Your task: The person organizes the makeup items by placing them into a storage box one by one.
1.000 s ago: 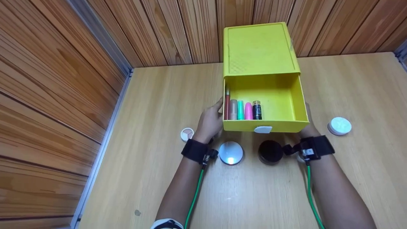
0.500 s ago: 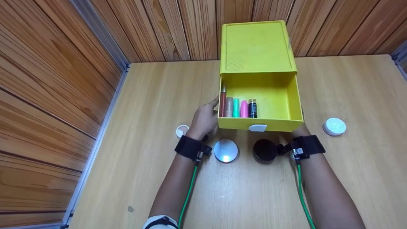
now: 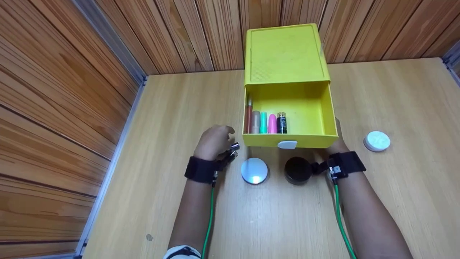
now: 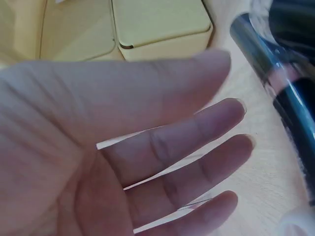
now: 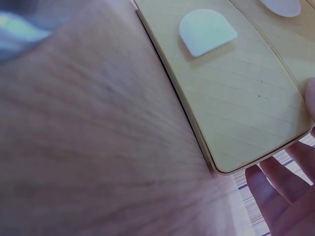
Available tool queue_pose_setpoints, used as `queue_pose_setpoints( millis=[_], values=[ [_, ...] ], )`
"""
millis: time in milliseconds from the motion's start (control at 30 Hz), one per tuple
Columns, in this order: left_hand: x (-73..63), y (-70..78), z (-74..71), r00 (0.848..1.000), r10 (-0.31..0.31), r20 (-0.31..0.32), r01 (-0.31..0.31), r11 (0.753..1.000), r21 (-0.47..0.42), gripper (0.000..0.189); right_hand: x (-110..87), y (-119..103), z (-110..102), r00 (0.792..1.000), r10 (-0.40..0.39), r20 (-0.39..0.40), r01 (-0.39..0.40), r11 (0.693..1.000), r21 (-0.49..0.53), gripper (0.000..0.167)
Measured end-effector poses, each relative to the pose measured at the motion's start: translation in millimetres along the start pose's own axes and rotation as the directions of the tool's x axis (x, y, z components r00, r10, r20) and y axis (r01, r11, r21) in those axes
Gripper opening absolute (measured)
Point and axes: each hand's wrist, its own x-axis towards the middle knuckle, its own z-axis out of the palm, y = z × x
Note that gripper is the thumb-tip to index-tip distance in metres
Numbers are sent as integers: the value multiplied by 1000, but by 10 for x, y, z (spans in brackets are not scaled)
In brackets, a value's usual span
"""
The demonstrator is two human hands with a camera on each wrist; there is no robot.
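Observation:
A yellow drawer box [image 3: 287,54] stands with its upper drawer [image 3: 309,141] pulled out, a white knob on its front. Several slim tubes [image 3: 263,122] stand in a row along the drawer's left part. My left hand [image 3: 212,142], off the box, is just left of it; fingers and thumb are extended around nothing in the left wrist view. Close by are dark tubes [image 4: 295,113] with shiny ends. My right hand [image 3: 337,144] grips the box's right side, mostly hidden in the head view; in the right wrist view its fingers [image 5: 275,187] wrap around the edge.
A silvery round compact [image 3: 254,170] and a black round jar [image 3: 298,170] lie in front of the drawer. A white round container [image 3: 377,141] is on the table's right. Wooden panel walls rise at the back and left.
My left hand has let go of the box's left side and moved left, hiding the small round palette there. My right hand stays at the box.

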Motion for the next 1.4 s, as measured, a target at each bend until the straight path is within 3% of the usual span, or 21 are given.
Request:
queue_pose_setpoints(
  millis=[67,133,233,300,400,567,700,800,967,1067,1100,1200,1267,1400],
  values=[
    [13,-3,22,1000,3,3,-3,999,40,24,-68,-189,141,1000,16,17,-19,983,185,24],
    [33,4,57,1000,3,9,-3,998,67,21,-64,-190,155,1000,13,8,-14,970,244,25],
    [74,34,118,1000,19,14,-20,992,128,17,-65,-190,150,1000,10,-17,-6,973,230,20],
    [96,60,149,1000,29,12,-31,988,150,18,14,-10,20,999,17,-44,-12,995,102,25],
    [119,96,173,998,60,-3,-59,983,172,19,27,-19,-2,998,38,-42,-35,996,85,28],
    [79,98,144,989,132,-70,-126,988,89,16,27,12,0,999,23,-31,-21,998,64,25],
    [-6,126,25,977,190,-99,-191,982,-5,11,30,19,-10,1000,-18,-20,20,997,68,20],
    [-77,131,-90,968,219,-119,-223,975,-19,19,40,19,-3,1000,-30,-4,30,991,128,19],
    [-173,140,-265,965,211,-154,-214,977,-4,37,23,1,8,1000,22,-11,-20,993,119,18],
    [-199,178,-312,963,216,-163,-219,976,-1,38,-17,-23,-28,999,46,-29,-47,998,-29,16],
    [-204,193,-320,961,221,-168,-223,975,5,38,-20,-32,-32,997,72,-33,-72,997,6,18],
    [-227,214,-334,948,242,-209,-242,970,26,38,-55,-44,-51,994,103,-44,-104,994,-26,15],
    [-248,210,-353,938,239,-251,-242,970,20,39,-62,-43,-46,991,131,-40,-129,990,50,15],
    [-305,175,-445,925,193,-329,-224,973,-59,47,-25,-21,-18,996,91,-25,-90,996,16,17]
  ],
)
